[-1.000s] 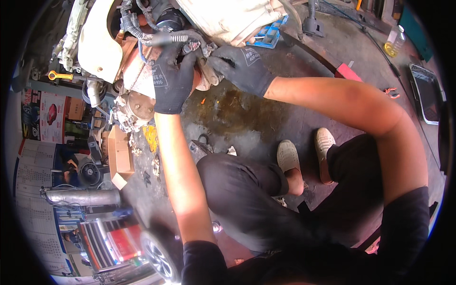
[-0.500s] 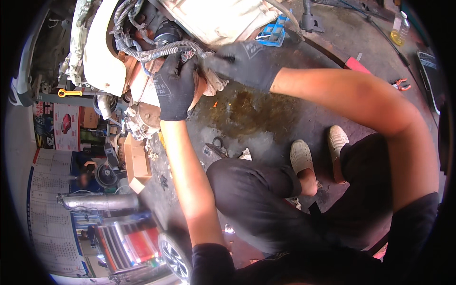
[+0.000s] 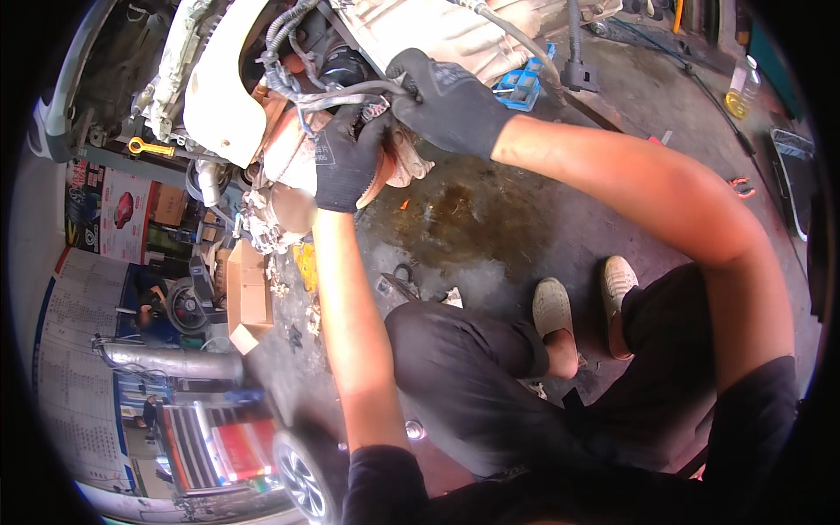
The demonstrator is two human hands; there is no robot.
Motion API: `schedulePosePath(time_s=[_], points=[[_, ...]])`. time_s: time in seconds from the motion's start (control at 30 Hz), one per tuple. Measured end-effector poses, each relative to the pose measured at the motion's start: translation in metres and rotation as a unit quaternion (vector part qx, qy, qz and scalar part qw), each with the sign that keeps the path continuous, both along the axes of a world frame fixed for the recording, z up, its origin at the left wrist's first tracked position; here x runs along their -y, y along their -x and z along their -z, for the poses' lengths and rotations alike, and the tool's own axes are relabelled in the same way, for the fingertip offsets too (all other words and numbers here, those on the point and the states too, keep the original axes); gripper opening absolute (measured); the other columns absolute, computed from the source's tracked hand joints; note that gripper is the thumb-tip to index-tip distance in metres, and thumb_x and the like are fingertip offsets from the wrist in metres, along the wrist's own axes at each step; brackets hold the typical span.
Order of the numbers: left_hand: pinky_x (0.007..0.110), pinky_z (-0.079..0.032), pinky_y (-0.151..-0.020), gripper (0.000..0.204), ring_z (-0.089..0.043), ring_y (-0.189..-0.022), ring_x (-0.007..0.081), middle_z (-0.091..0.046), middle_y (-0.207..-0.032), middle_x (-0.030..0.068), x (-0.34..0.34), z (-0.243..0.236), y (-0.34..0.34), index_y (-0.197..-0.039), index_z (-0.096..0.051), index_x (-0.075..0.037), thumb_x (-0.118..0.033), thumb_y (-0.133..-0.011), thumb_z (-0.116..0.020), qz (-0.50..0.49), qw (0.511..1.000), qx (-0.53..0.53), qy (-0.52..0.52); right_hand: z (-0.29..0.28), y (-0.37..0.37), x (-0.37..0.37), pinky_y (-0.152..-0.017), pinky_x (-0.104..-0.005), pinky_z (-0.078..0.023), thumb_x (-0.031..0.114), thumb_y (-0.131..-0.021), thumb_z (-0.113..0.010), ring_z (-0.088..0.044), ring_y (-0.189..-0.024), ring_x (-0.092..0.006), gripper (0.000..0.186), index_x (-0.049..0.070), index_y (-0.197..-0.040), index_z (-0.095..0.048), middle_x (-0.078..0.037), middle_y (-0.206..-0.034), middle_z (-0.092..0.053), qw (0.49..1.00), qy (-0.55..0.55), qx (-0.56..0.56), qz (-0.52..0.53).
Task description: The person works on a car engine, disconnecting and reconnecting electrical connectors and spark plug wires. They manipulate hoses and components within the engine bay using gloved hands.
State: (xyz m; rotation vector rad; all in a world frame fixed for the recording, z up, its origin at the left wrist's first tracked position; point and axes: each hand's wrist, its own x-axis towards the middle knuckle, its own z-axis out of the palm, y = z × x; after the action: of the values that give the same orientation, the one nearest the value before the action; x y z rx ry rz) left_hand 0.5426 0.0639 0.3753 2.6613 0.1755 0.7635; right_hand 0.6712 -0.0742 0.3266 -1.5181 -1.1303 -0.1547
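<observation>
Both my hands wear black work gloves and meet at a wiring harness (image 3: 337, 94) with grey corrugated sleeving, in front of the opened-up vehicle. My left hand (image 3: 348, 162) is closed round the harness from below, close to a small bundle of wire ends or a connector (image 3: 374, 110) that I cannot make out well. To its right my right hand (image 3: 451, 107) is closed on the dark end of the same harness, thumb and fingers bent round it. Fingertips of both hands are partly hidden. Behind the harness sits a round black part (image 3: 343, 66).
A cream body panel (image 3: 219, 96) curves left of the harness. A blue tool tray (image 3: 518, 89), a bottle of yellow liquid (image 3: 742, 90) and red-handled pliers (image 3: 742, 186) lie to the right. An oily stain (image 3: 459, 214) marks the floor. A cardboard box (image 3: 248, 293) stands lower left.
My right hand, blurred by motion before, has come up and closed on the harness end. The left hand keeps its hold. The whole view has shifted slightly.
</observation>
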Motion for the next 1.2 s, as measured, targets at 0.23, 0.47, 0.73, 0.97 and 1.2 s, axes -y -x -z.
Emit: schedulePosePath(time_s=[0.23, 0.47, 0.73, 0.97, 1.2], points=[[0.033, -0.052, -0.084, 0.027, -0.069, -0.092, 0.0214, -0.073, -0.100, 0.0140, -0.003, 0.004, -0.005, -0.115, -0.067, 0.001, -0.013, -0.093, -0.063, 0.032, 0.999, 0.018, -0.009, 0.024, 0.000, 0.001, -0.078, -0.0402, -0.053, 0.028, -0.094, -0.061, -0.068, -0.081, -0.0289, 0.031, -0.001, -0.103, -0.064, -0.018, -0.087, -0.070, 0.977, -0.136, -0.162, 0.005], [0.032, -0.053, -0.089, 0.033, -0.068, -0.097, 0.0182, -0.074, -0.105, 0.0116, -0.009, -0.008, -0.013, -0.123, -0.066, 0.001, -0.013, -0.093, -0.064, 0.083, 0.996, -0.007, 0.031, 0.020, 0.008, 0.007, -0.069, -0.0335, -0.052, 0.031, -0.096, -0.061, -0.067, -0.079, -0.0138, 0.034, -0.003, -0.101, -0.068, -0.008, -0.082, -0.070, 0.918, -0.123, -0.366, -0.090], [0.034, -0.053, -0.086, 0.032, -0.069, -0.093, 0.0241, -0.074, -0.102, 0.0175, 0.016, -0.036, -0.018, -0.117, -0.067, 0.002, -0.016, -0.091, -0.066, 0.013, 0.996, -0.077, -0.048, 0.013, -0.031, 0.002, -0.084, -0.0438, -0.052, 0.035, -0.090, -0.060, -0.068, -0.091, -0.0379, 0.037, 0.002, -0.103, -0.071, -0.022, -0.095, -0.071, 0.995, 0.014, -0.006, 0.100], [0.049, -0.049, -0.082, 0.020, -0.060, -0.099, 0.0441, -0.062, -0.107, 0.0293, 0.022, -0.006, -0.030, -0.109, -0.063, 0.001, -0.011, -0.093, -0.057, -0.027, 0.964, -0.027, -0.262, -0.004, -0.024, 0.013, -0.088, -0.0473, -0.051, 0.030, -0.086, -0.060, -0.066, -0.096, -0.0423, 0.033, 0.001, -0.099, -0.071, -0.025, -0.095, -0.070, 0.998, 0.007, 0.037, 0.047], [0.050, -0.046, -0.094, 0.038, -0.056, -0.108, 0.0486, -0.053, -0.123, 0.0316, 0.027, 0.002, -0.033, -0.127, -0.052, 0.005, -0.013, -0.093, -0.055, -0.044, 0.974, 0.014, -0.220, 0.000, -0.041, 0.013, -0.088, -0.0484, -0.050, 0.030, -0.086, -0.059, -0.065, -0.098, -0.0417, 0.032, 0.001, -0.095, -0.070, -0.024, -0.098, -0.069, 0.990, 0.034, 0.134, -0.001]])
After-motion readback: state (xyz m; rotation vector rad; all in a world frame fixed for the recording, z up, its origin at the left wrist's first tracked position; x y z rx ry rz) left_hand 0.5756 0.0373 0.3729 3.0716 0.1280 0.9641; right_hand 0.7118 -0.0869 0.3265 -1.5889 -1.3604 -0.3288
